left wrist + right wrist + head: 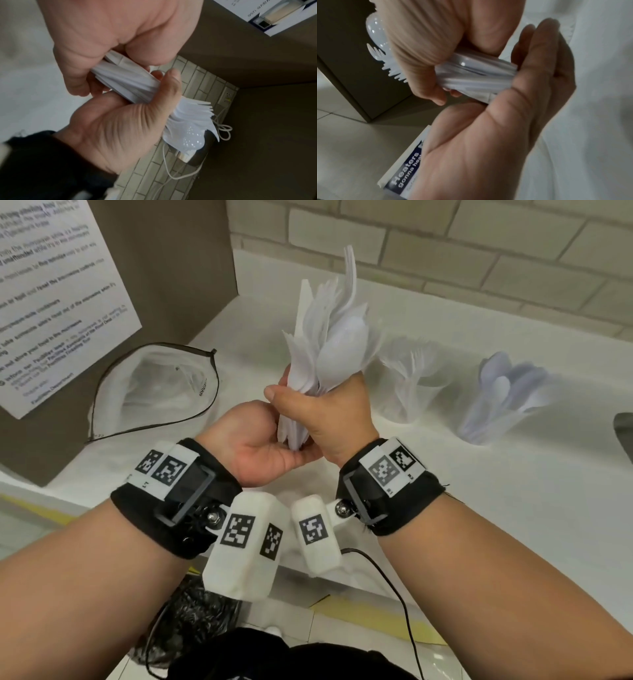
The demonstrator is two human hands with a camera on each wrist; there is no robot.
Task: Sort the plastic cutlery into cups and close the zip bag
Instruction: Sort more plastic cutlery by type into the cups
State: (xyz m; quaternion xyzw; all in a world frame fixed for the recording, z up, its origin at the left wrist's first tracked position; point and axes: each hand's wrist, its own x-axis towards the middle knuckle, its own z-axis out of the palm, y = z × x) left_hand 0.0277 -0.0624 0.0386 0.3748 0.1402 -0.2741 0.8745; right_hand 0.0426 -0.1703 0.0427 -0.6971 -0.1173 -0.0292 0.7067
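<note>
A thick bundle of white plastic cutlery stands upright above the white counter, forks and spoons mixed. My right hand grips it around the middle in a fist. My left hand lies palm up beneath, cupped against the handle ends with fingers loosely curved. The right wrist view shows the handle ends against the left palm. The zip bag lies open at the left with some cutlery inside. One clear cup holds forks. Another cup to its right holds spoons.
A brown cabinet with a printed notice stands at the left, behind the bag. A brick wall runs along the back of the counter. A dark object pokes in at the right edge.
</note>
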